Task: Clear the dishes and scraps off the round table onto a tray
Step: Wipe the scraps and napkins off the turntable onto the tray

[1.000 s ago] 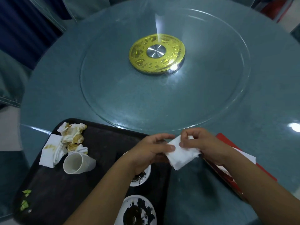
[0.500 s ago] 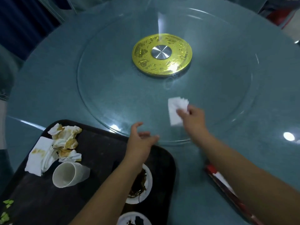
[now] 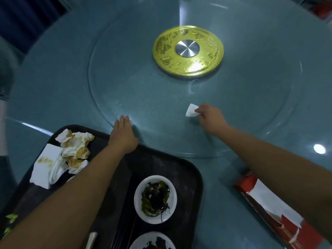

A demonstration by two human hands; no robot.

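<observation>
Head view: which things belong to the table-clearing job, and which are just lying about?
Job: tray, stained napkins, bowl of scraps, white tissue pinched by right hand, left hand at turntable edge.
Lying about: gold hub, red packet.

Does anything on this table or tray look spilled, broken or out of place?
Nothing spilled or broken. Stained napkins lie heaped on the tray. A faint smear, maybe a reflection, marks the turntable below the gold hub, near the tissue the right hand pinches.

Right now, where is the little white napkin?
In the head view, the white napkin is right of centre, pinched in the right hand over the glass turntable, nearer than the gold hub.
</observation>
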